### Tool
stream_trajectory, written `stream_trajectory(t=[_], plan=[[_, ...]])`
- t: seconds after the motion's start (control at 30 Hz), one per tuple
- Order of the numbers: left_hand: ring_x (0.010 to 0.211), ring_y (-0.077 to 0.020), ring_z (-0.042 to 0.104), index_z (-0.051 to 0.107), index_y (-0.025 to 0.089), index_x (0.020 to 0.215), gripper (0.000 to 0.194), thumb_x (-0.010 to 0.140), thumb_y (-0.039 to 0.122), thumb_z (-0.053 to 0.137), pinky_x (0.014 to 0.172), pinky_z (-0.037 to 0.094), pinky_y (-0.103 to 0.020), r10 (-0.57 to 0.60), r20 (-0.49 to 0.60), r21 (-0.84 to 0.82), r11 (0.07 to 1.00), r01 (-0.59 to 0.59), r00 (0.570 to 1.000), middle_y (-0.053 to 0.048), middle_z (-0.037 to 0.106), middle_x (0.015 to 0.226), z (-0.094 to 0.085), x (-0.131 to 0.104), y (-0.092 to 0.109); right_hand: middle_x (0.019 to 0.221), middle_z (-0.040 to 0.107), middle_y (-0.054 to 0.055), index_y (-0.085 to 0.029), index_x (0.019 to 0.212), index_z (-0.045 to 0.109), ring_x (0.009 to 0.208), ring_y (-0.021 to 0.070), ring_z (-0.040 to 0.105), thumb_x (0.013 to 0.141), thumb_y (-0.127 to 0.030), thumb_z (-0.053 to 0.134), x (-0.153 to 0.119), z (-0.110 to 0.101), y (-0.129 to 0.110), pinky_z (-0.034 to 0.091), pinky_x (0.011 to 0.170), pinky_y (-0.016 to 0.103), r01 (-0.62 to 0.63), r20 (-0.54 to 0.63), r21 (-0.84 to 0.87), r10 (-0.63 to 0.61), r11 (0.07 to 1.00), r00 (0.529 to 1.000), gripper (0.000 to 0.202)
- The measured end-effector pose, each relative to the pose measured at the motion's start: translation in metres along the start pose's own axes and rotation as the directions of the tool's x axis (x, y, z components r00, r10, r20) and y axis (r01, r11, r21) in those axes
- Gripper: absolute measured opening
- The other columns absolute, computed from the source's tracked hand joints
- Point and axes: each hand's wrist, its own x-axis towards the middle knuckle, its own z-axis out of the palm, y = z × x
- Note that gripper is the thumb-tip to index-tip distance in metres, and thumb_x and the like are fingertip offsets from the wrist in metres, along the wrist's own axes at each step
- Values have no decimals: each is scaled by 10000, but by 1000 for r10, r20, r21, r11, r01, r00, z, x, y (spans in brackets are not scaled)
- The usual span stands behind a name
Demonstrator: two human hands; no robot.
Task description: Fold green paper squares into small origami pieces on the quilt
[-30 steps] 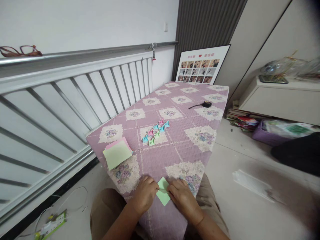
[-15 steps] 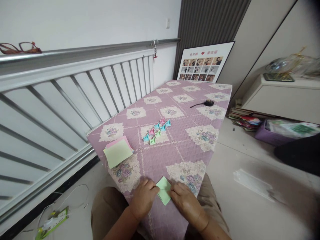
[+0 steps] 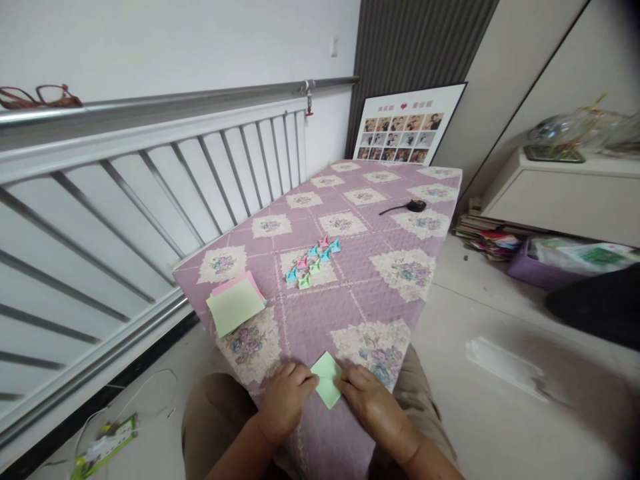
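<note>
A light green folded paper square (image 3: 327, 380) lies diamond-wise near the front of the table, with a crease across its middle. My left hand (image 3: 290, 393) pinches its left corner between thumb and fingers. At the right corner, my right hand (image 3: 366, 396) holds on with its fingers closed. Farther up the table stand several small folded paper pieces (image 3: 314, 264) in pink, blue and green, set in two slanting rows. To the left rests a stack of coloured paper sheets (image 3: 237, 305), pale green on top and pink below.
A purple flowered cloth covers the table (image 3: 310, 320). A black tape measure (image 3: 416, 205) lies at its far right. White railings (image 3: 200, 180) run along the left side, and a photo board (image 3: 407, 123) leans behind. A power strip (image 3: 105, 447) is on the floor at lower left.
The view has shifted very slightly. Both hands stay at the green paper's side corners, with hardly any movement.
</note>
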Motion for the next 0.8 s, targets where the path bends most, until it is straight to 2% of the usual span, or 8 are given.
stream_trajectory(t=[0.27, 0.43, 0.6, 0.73, 0.8], plan=[[908, -174, 495, 496, 347, 1233, 306, 934, 281, 492, 761, 369, -289, 51, -6, 83, 995, -51, 999, 17, 580, 1014, -3, -6, 6, 850, 597, 31, -185, 977, 637, 811, 179, 528, 920, -197, 478, -2, 0, -1, 453, 750, 295, 7, -17, -20, -7, 1000, 1000, 170], [897, -187, 496, 490, 368, 1228, 313, 920, 322, 516, 746, 366, -298, 75, -14, 178, 981, -72, 997, 1, 568, 1025, -7, -7, 12, 842, 607, 31, -199, 976, 643, 805, 178, 537, 929, -190, 446, -6, 0, -2, 457, 744, 301, -7, -69, -52, 3, 999, 998, 202], [872, -179, 497, 506, 372, 1208, 305, 908, 330, 539, 733, 364, -289, 103, -49, 211, 973, -91, 993, 0, 569, 1016, -3, -6, 10, 877, 620, 35, -203, 981, 639, 825, 184, 542, 919, -157, 430, -16, -4, -3, 456, 758, 318, -48, -128, -55, 41, 997, 991, 222], [870, -174, 499, 515, 384, 1196, 307, 899, 321, 558, 726, 366, -278, 99, -61, 219, 972, -84, 993, 6, 565, 998, 1, -6, 9, 843, 610, 25, -207, 861, 634, 793, 181, 543, 899, -145, 466, -13, -10, -13, 460, 737, 319, -121, -125, -15, 118, 993, 985, 183], [876, -180, 502, 508, 386, 1200, 317, 895, 318, 563, 728, 373, -284, 104, -65, 220, 972, -88, 992, 8, 569, 1002, 2, -7, 10, 916, 624, 32, -208, 929, 627, 839, 190, 551, 887, -134, 491, -8, -8, -21, 468, 767, 329, -120, -144, 13, 121, 993, 982, 161]])
